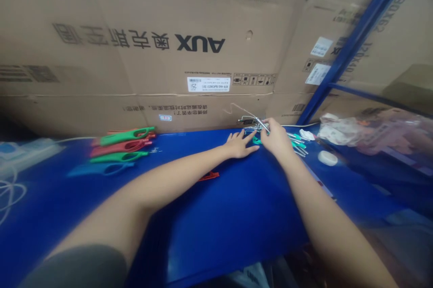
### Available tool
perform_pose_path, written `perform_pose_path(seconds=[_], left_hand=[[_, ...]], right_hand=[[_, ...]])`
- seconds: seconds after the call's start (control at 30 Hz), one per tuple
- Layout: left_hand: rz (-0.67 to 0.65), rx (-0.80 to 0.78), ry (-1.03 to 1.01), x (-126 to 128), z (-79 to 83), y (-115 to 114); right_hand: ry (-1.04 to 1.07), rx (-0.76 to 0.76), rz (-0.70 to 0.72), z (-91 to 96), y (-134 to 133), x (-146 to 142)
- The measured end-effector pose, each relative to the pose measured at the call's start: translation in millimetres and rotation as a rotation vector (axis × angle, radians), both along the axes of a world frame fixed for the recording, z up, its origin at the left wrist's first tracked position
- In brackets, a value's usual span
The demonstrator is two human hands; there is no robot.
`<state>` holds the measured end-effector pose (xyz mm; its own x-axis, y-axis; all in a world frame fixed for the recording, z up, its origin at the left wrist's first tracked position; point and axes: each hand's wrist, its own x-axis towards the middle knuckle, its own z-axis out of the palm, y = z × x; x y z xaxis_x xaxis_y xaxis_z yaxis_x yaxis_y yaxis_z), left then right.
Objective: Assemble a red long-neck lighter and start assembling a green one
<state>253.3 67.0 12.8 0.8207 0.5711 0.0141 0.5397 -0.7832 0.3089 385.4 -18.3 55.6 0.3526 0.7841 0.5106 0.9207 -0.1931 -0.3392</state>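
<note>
My left hand point(238, 144) lies with its fingers spread on the blue tabletop point(216, 229), reaching toward a pile of small metal pieces point(251, 129) by the cardboard wall. Just to its right, my right hand point(275, 137) is closed around a thin silver rod point(261, 124), tilted up to the left. A small green plastic part point(256, 141) sits between the two hands. Beyond the right hand lie several silver rods with green ends point(299, 146). Under my left forearm, a red plastic piece point(210, 176) is partly hidden.
Green, red and blue plastic handles point(123, 144) are stacked on the left. A large cardboard sheet point(142, 71) stands behind the table. On the right are a white round object point(327, 158), plastic bags point(341, 131) and a blue metal post point(352, 46).
</note>
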Motion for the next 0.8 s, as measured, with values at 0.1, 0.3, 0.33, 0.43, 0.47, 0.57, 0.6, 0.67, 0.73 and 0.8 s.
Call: perform_pose_path(seconds=[0.1, 0.3, 0.33, 0.43, 0.47, 0.57, 0.6, 0.67, 0.73, 0.8], left_hand=[[-0.018, 0.003, 0.014, 24, -2.6, -4], [-0.006, 0.028, 0.039, 56, -6.9, 3], [-0.003, 0.034, 0.042, 60, -8.0, 5], [0.007, 0.062, 0.044, 68, -9.1, 9], [0.009, 0.075, 0.041, 69, -8.0, 10], [-0.004, 0.136, 0.009, 64, 2.3, 7], [-0.019, 0.165, -0.008, 58, 7.9, 5], [-0.07, 0.232, -0.044, 38, 21.1, 0], [-0.14, 0.299, -0.08, 6, 33.5, -10], [-0.305, 0.432, -0.1, -39, 41.7, -25]], right_hand=[[0.01, 0.013, 0.003, -1.5, 1, 2], [0.033, 0.005, 0.009, -0.7, 3, 2], [0.036, 0.0, 0.011, -0.3, 3, 1], [0.041, -0.01, 0.016, 1.0, 2, 0], [0.04, -0.009, 0.017, 1.6, 1, -1], [0.031, 0.014, 0.015, 3.2, -3, 1], [0.029, 0.026, 0.015, 3.6, -4, 2], [0.029, 0.047, 0.021, 3.9, -5, 3], [0.028, 0.058, 0.043, 4.0, -4, 3], [0.028, 0.053, 0.095, 4.3, -3, 0]])
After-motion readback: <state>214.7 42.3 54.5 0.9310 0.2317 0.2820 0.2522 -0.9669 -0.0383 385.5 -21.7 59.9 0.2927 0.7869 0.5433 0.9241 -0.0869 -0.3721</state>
